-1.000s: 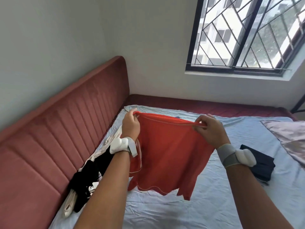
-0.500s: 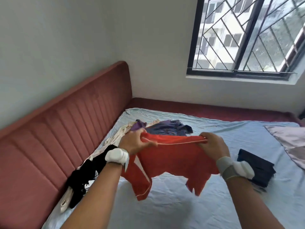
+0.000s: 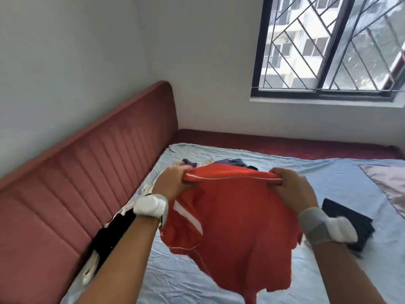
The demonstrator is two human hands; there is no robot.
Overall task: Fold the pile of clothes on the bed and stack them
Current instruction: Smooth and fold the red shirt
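Note:
A red garment [image 3: 232, 218] with white piping and a white stripe hangs over the bed, stretched between both hands. My left hand [image 3: 172, 183] grips its top edge at the left end. My right hand [image 3: 291, 187] grips the same edge at the right end. Its lower part dangles just above the light blue sheet [image 3: 179, 279]. Behind it lies the unfolded pile, with purple and dark blue clothes [image 3: 234, 162] showing. A black and white garment [image 3: 109, 233] lies along the headboard. A folded dark navy item [image 3: 352, 222] rests right of my right wrist.
A padded red headboard [image 3: 76, 187] runs along the left side of the bed. A red bed frame edge [image 3: 285, 143] lines the far side under a barred window [image 3: 328, 44]. A pale pink pillow [image 3: 392, 183] lies at the right edge.
Both hands lowered the red garment from held-up height toward the sheet, drawing it closer to me. The pile behind it came into view.

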